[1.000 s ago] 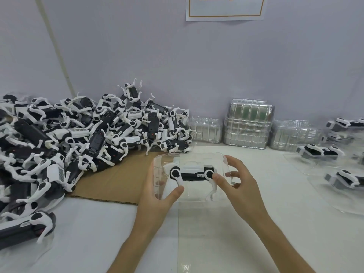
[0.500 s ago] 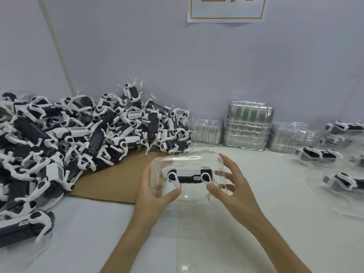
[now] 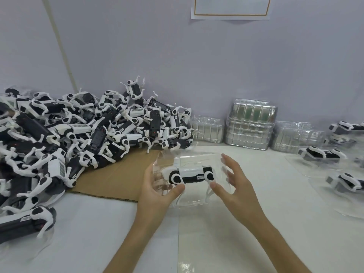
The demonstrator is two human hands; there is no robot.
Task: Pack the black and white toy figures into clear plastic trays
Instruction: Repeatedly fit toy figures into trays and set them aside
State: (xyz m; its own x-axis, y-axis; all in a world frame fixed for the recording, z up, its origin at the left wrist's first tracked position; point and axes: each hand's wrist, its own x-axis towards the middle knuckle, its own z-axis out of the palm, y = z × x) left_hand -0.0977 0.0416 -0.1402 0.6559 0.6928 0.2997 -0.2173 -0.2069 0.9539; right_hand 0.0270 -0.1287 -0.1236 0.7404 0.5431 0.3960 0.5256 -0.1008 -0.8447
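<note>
**Toy figure seated in its tray, right hand easing off**

The toy figure (image 3: 192,174) lies on its side inside the clear tray (image 3: 197,159), its white body level and its two round black-and-white joints facing the camera. One thin white leg hangs down below its right end. A second ago the right thumb was pressed against that right end, working the figure in. Now the thumb sits just beneath it and the figure looks settled in its hollow. By my reading this piece is nearly packed, and what remains is to set it aside.

The left hand (image 3: 155,194) grips the tray's left edge, with the fingers curled behind the plastic and the thumb pressed on the front just below the figure's left joint. The right hand (image 3: 236,188) is spread. Its fingers (image 3: 228,164) are straight and fanned beside the tray's right edge, and whether they touch the plastic I cannot tell. The figure lies between the two hands, closer to both thumbs than to the palms.

The tray is held near the table (image 3: 216,233), at the corner of a cardboard (image 3: 118,178) sheet. To the left rises the pile (image 3: 78,134) of loose figures waiting to be packed. Empty trays (image 3: 250,127) are stacked along the wall behind, and packed trays (image 3: 323,154) lie to the right.
</note>
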